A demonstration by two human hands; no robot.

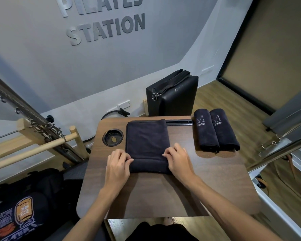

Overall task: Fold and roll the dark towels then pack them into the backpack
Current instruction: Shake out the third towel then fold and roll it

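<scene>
A dark folded towel (147,141) lies lengthwise on the brown table (163,193), its near end turned over into a short roll. My left hand (117,163) pinches the left end of that roll. My right hand (178,158) grips the right end. Two rolled dark towels with white logos, one (205,131) beside the other (223,130), lie side by side at the table's far right corner. A dark backpack (47,185) sits low on the left, beside the table, partly in shadow.
A round black cup holder (113,137) is sunk in the table left of the towel, and a black slot (179,122) runs along the far edge. A black padded box (172,94) stands behind the table. Wooden bars and springs (42,133) flank the left, a metal frame (276,145) the right.
</scene>
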